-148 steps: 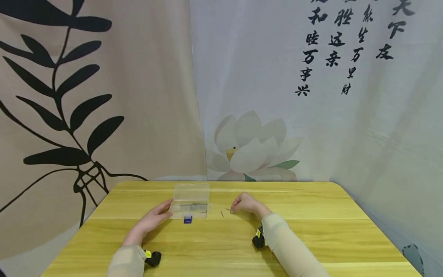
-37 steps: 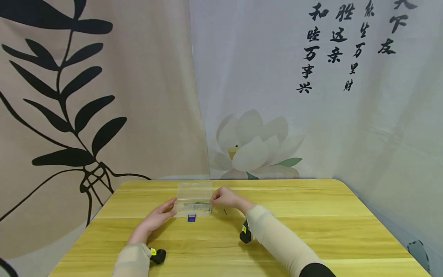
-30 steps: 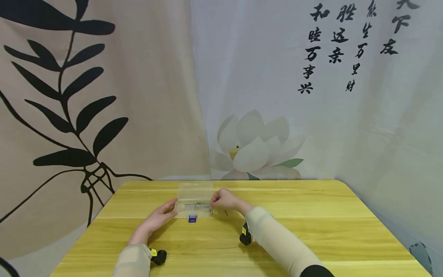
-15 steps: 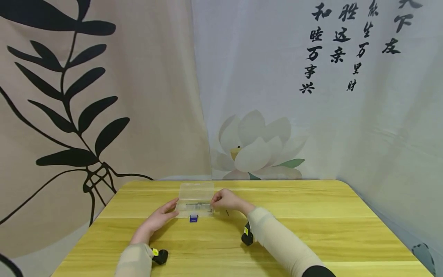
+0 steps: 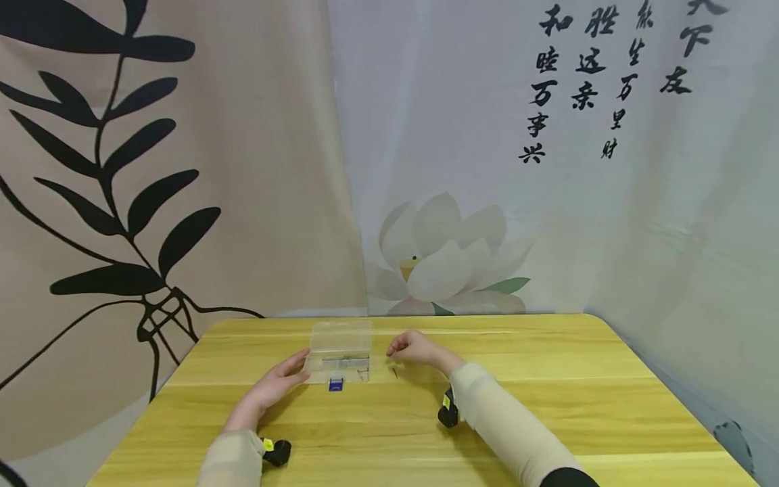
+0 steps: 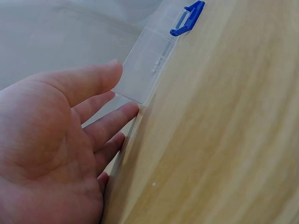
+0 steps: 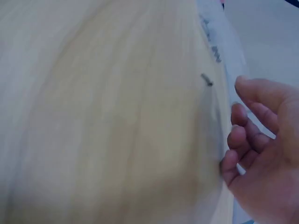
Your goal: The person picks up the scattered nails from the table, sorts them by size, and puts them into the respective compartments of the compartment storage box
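Observation:
A clear plastic box [image 5: 317, 377] with a blue latch [image 5: 335, 385] stands toward the back of the table, its lid [image 5: 341, 336] raised. Thin dark metal pieces [image 5: 345, 359] lie inside. At the box's left end is my left hand [image 5: 276, 384]; in the left wrist view its extended thumb and fingers are right at the corner of the box [image 6: 142, 63]. To the right of the box a small dark screw [image 7: 207, 80] lies on the table. My right hand [image 5: 420, 350] hovers just past it, fingers loosely bent, thumb apart, nothing between them.
The wooden table [image 5: 365, 433] runs back to a printed curtain [image 5: 274, 169]. Black cameras with yellow labels sit at both wrists, the left camera [image 5: 278, 452] and the right camera [image 5: 448, 411] close over the tabletop.
Earlier, my right hand pinched a thin dark piece beside another on the table, then moved left to the box's right end. Now it has come back rightward without it. My left hand stays.

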`<control>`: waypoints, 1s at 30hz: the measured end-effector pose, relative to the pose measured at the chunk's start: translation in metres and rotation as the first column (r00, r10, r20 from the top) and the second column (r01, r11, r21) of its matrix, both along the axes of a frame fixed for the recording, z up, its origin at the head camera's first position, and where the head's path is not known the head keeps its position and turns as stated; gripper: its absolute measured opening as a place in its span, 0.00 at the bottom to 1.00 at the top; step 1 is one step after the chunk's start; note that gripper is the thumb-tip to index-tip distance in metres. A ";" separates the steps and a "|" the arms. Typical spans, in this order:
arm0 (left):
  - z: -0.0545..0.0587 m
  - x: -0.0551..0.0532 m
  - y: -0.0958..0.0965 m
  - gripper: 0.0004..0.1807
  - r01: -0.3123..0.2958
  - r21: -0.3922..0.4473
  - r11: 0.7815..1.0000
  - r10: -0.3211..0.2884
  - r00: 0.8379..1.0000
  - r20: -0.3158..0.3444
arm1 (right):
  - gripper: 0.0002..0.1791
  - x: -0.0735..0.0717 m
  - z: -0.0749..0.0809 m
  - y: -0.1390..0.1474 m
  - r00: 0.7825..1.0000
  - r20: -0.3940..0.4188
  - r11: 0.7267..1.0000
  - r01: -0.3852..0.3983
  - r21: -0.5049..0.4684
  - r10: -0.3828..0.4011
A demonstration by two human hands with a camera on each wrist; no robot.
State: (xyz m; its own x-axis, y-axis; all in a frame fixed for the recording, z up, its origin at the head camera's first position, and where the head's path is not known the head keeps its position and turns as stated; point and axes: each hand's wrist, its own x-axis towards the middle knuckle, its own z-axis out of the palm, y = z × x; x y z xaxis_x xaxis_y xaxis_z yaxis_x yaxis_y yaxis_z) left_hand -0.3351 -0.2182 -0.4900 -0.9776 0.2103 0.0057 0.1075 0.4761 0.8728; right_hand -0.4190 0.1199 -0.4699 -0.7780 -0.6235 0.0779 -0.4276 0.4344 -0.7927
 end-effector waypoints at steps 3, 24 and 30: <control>0.000 0.001 -0.001 0.34 -0.003 -0.001 1.000 0.003 1.000 0.000 | 0.08 -0.001 -0.005 0.003 1.000 0.011 1.000 0.010 0.020 -0.010; -0.003 0.002 -0.001 0.34 -0.002 -0.005 1.000 0.002 1.000 -0.009 | 0.08 0.004 -0.010 0.006 0.996 0.062 0.996 -0.066 0.064 0.062; 0.000 0.000 -0.001 0.34 0.005 0.000 1.000 -0.005 1.000 -0.008 | 0.06 0.004 -0.009 0.007 0.996 0.076 0.997 -0.052 0.052 0.048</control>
State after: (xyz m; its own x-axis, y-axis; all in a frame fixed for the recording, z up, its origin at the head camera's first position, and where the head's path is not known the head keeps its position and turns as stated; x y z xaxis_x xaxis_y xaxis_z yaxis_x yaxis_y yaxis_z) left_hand -0.3351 -0.2190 -0.4901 -0.9765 0.2150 0.0132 0.1165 0.4756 0.8719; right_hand -0.4146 0.1274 -0.4786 -0.7480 -0.6636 -0.0136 -0.3905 0.4566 -0.7994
